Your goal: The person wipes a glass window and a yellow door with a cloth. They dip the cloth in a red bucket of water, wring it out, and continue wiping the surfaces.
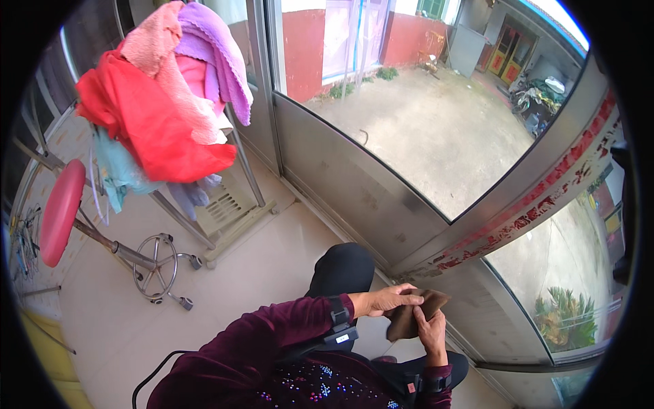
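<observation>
A piece of brown cloth (401,325) is held between my two hands, in front of the lower metal panel of a glass door. My left hand (391,299) pinches its upper left part, with the thumb on top. On the right side, my right hand (433,327) grips the cloth with its thumb pressed near the left fingertips. The cloth is creased, with one corner (437,298) sticking out past the fingers to the upper right. Part of it is hidden behind the fingers.
A metal-framed glass door (357,174) stands close ahead and to the right. At upper left, red cloth (158,122) and a purple towel (219,66) hang over a metal rack (245,158). A red-seated wheeled stool (64,212) appears tilted at left.
</observation>
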The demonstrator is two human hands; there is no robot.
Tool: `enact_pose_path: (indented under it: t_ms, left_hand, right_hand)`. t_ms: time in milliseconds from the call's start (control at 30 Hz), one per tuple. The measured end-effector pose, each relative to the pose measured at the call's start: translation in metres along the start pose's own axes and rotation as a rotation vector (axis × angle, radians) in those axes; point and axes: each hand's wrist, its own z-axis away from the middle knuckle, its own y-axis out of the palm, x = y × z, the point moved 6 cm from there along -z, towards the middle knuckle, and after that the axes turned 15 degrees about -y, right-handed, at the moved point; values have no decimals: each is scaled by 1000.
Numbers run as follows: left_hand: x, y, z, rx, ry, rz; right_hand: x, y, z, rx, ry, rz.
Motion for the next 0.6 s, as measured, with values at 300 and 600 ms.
enact_pose_path:
  t_ms: [300, 600]
  left_hand:
    - [-27, -52, -27, -458, 155, -179]
    - [-31, -71, -59, -286, -18, 51]
  right_hand:
    - [-16, -15, 25, 116, 407, -95]
    - [-94, -55, 134, 119, 631, -30]
